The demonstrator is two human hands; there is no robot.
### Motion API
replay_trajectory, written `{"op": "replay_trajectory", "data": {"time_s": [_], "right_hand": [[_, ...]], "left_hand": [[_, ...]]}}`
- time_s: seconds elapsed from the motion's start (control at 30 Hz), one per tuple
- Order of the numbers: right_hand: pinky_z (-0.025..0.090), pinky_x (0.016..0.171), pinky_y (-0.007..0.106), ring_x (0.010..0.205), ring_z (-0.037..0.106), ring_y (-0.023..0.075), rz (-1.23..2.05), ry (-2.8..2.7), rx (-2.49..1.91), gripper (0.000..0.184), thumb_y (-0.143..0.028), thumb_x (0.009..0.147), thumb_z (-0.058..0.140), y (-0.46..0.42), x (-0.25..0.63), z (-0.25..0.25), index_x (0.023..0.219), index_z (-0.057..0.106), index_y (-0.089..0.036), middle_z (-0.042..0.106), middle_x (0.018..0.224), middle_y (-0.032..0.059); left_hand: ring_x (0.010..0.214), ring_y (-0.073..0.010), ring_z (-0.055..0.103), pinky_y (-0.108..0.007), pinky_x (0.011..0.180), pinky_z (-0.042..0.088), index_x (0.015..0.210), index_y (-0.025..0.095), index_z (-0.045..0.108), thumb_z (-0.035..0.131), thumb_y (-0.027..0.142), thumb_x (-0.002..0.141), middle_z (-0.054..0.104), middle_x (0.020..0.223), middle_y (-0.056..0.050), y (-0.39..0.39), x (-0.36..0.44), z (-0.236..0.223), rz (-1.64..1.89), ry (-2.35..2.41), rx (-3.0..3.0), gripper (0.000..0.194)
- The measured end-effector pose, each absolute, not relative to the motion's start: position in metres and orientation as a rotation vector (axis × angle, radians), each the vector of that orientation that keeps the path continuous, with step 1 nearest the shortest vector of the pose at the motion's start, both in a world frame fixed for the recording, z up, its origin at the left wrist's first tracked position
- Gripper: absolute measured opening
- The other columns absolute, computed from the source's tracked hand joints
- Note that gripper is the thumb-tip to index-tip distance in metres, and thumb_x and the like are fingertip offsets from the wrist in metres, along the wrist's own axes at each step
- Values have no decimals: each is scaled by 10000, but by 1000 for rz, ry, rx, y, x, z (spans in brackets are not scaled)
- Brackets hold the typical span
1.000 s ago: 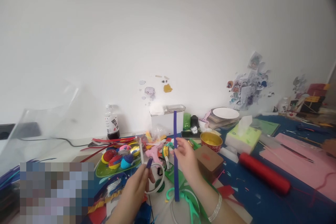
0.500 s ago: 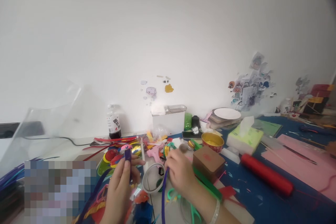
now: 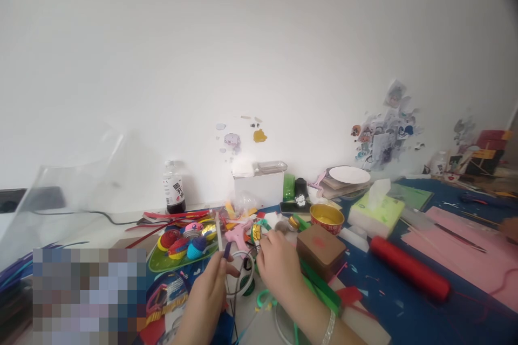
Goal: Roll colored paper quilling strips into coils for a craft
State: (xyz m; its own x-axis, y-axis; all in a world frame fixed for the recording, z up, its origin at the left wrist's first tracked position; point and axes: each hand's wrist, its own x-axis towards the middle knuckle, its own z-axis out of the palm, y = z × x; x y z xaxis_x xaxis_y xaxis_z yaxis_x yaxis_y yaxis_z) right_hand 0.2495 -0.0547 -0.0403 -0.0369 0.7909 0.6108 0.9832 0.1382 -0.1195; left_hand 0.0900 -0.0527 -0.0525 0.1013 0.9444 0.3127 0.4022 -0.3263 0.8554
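Observation:
My left hand is closed in a pinch on a purple ribbon strip, whose short end sticks up above the fingers. Just right of it stands a white ring, partly covered by the left fingers. My right hand is curled at the ring's right side, its fingertips pressed together. Whatever lies between them is hidden. Behind the right fingertips sits a gold ribbon roll. Below the hands lie scissors with mint-green handles.
On the left, a green tray bears several wrapped colourful ornaments. A pink glue gun lies behind the ring. A brown box, gold bowl, tissue pack and red roll stand rightward. A dark-liquid bottle is by the wall.
My left hand has moved right to the ring with the purple strip, uncovering the ornaments. The long purple strip that hung below my right hand no longer shows there.

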Motion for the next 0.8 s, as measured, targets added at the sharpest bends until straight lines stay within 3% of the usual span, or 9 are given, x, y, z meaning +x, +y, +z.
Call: {"op": "replay_trajectory", "data": {"time_s": [0.07,0.17,0.3,0.4,0.5,0.57,0.67,0.8], "right_hand": [[353,531,283,709,501,207,-454,-1862,-1675,103,-118,762,491,-54,249,-41,745,580,-166,548,768,79],[370,543,280,727,501,206,-467,-1883,-1589,146,-96,756,479,-56,247,-41,827,580,-173,549,794,72],[403,687,333,879,481,238,-558,-1863,-1373,323,-70,744,450,-64,245,-36,1039,539,-167,540,968,106],[393,655,303,780,498,195,-520,-2079,-1082,210,-123,783,427,-70,241,-39,925,570,-178,570,860,70],[365,555,252,626,513,149,-335,-2327,-961,137,-189,804,447,-70,232,-49,765,577,-200,587,675,10],[370,543,246,616,547,153,-182,-2312,-1094,110,-219,800,485,-69,226,-54,763,587,-198,620,677,12],[411,595,253,703,592,180,98,-2160,-1236,141,-219,799,512,-68,222,-55,913,591,-196,657,806,39],[445,720,278,846,573,177,480,-1909,-1107,370,-154,802,479,-67,224,-49,1162,490,-239,603,1036,54]], "left_hand": [[493,-156,564,-258,530,463,858,219,555,357,412,843,659,681,-7,-48,86,-55,1162,1360,1871,277],[634,-191,634,-286,668,484,839,235,577,417,345,811,681,699,-23,-41,82,-61,1248,1385,1885,197],[829,-215,648,-301,743,488,818,248,599,445,338,787,694,822,-52,-36,82,-67,1356,1388,1819,181],[871,-211,640,-286,750,495,753,252,599,469,368,781,688,783,-37,-36,83,-64,1414,1351,1784,177],[794,-215,651,-273,680,514,764,235,593,498,402,765,685,731,-30,-38,84,-59,1448,1327,1741,192],[770,-218,649,-265,641,520,802,217,588,515,428,749,688,741,-36,-38,84,-60,1461,1303,1694,230],[757,-210,644,-257,638,525,818,196,589,545,455,725,685,743,-35,-36,86,-66,1444,1218,1591,279],[768,-195,645,-274,699,531,820,204,609,589,421,697,683,774,-25,-34,87,-74,1413,1142,1398,251]]}}
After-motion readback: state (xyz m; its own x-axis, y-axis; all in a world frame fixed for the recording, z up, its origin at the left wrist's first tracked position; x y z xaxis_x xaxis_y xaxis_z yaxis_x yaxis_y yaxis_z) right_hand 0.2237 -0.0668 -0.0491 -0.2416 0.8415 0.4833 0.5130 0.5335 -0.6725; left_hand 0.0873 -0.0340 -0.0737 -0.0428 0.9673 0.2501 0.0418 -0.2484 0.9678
